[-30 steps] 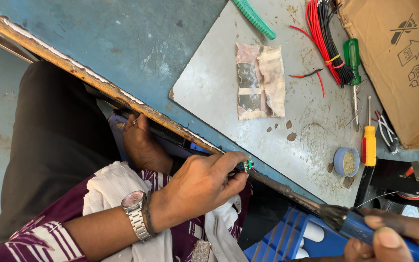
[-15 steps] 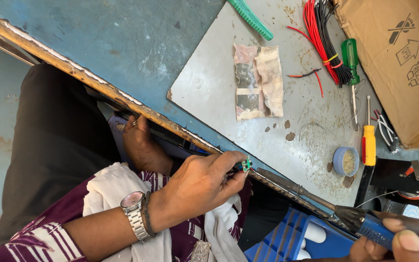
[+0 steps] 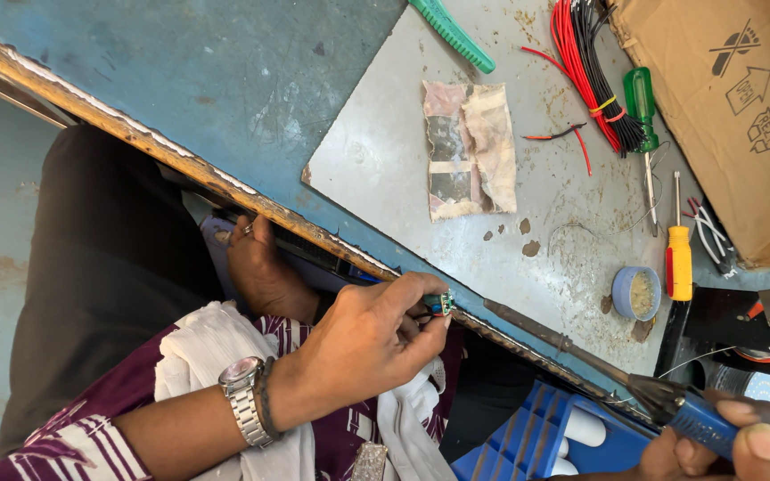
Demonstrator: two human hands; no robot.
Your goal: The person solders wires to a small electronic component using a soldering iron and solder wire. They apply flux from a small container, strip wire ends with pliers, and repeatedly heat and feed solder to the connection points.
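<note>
My left hand (image 3: pixel 358 347), with a metal watch on its wrist, pinches a tiny green circuit board (image 3: pixel 445 303) at the worn edge of the table (image 3: pixel 180 160). My right hand (image 3: pixel 741 445), at the bottom right corner, grips the blue handle of a soldering iron (image 3: pixel 581 352). The iron's long dark tip lies along the table edge and points at the board, stopping just short of it. Another hand (image 3: pixel 260 267) with a ring rests under the table edge; I cannot tell whose it is.
On the grey metal sheet (image 3: pixel 385 160) lie a crumpled plastic bag (image 3: pixel 470 151), a small blue tin (image 3: pixel 636 292), a yellow screwdriver (image 3: pixel 678 258), a green screwdriver (image 3: pixel 642 98) and red and black wires (image 3: pixel 585 62). A cardboard box (image 3: pixel 733 107) stands at right, a blue bin (image 3: pixel 528 441) below.
My right hand and the iron's handle have drifted slightly toward the lower right of the view. My left hand keeps the board at the same spot on the table edge.
</note>
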